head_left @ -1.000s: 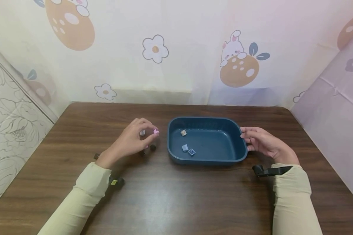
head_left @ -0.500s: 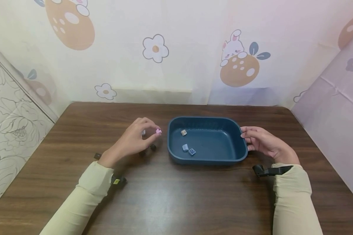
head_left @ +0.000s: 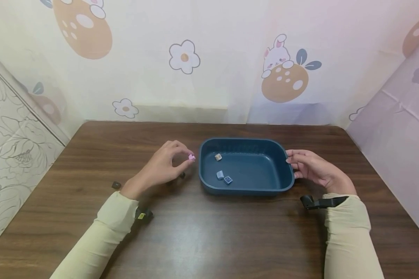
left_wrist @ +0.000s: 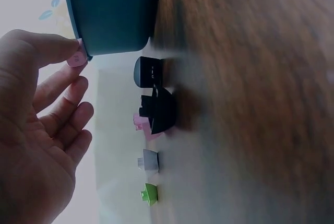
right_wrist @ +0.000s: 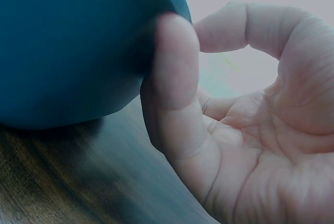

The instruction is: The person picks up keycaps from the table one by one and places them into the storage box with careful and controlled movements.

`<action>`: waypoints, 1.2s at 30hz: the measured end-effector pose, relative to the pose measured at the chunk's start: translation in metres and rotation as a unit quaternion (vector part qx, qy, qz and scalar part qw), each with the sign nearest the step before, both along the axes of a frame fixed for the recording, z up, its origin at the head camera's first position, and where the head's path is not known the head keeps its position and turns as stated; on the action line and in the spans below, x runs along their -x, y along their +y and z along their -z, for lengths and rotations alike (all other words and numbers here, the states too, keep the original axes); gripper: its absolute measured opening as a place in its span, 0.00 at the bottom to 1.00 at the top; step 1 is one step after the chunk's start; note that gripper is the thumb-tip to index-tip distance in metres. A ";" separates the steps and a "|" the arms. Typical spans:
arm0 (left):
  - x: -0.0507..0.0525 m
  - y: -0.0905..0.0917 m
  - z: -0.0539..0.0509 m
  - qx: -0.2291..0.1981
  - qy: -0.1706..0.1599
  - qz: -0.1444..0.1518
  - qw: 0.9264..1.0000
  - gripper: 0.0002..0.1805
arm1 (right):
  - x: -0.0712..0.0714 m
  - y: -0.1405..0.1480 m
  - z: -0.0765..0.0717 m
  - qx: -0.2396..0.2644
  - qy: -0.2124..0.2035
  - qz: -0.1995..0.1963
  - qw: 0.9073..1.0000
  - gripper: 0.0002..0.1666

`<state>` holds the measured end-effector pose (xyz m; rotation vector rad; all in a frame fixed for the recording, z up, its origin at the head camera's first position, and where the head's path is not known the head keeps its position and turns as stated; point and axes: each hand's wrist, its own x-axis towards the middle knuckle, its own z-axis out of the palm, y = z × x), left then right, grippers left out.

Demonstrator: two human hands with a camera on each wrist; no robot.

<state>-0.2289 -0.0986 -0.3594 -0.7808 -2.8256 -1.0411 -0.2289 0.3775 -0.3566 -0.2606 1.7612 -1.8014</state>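
Observation:
Between thumb and index finger, my left hand (head_left: pixel 160 164) pinches a small pink keycap (head_left: pixel 191 157), just left of the blue basin (head_left: pixel 246 192). In the left wrist view the pink keycap (left_wrist: pixel 77 58) bears small lettering. My right hand (head_left: pixel 314 170) grips the basin's right rim, its thumb and fingertips on either side of the wall, as the right wrist view of the basin (right_wrist: pixel 68 51) shows. Inside the basin lie a beige keycap (head_left: pixel 218 157), a light blue keycap (head_left: pixel 220 175) and a darker blue keycap (head_left: pixel 228 180).
In the left wrist view, black keycaps (left_wrist: pixel 148 72), another pink keycap (left_wrist: pixel 147 127), a grey keycap (left_wrist: pixel 149 161) and a green keycap (left_wrist: pixel 150 195) lie on the wooden table. One black keycap (head_left: pixel 116 185) sits by the left wrist. A patterned curtain (head_left: pixel 227 77) hangs behind.
My left hand has moved slightly right toward the basin with the pink keycap. The black keycap by the wrist is more exposed. The right hand has stayed at the rim.

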 end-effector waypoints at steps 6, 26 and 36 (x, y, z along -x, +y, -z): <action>-0.001 0.005 0.001 -0.002 0.002 -0.001 1.000 0.12 | -0.001 0.000 0.001 0.005 -0.003 0.004 1.000 0.20; -0.002 0.011 -0.007 -0.011 -0.001 0.002 1.000 0.13 | -0.001 -0.002 -0.001 0.000 0.003 0.005 1.000 0.19; -0.006 0.019 -0.005 -0.017 0.006 0.013 1.000 0.13 | -0.002 -0.003 0.000 -0.002 -0.001 0.010 1.000 0.19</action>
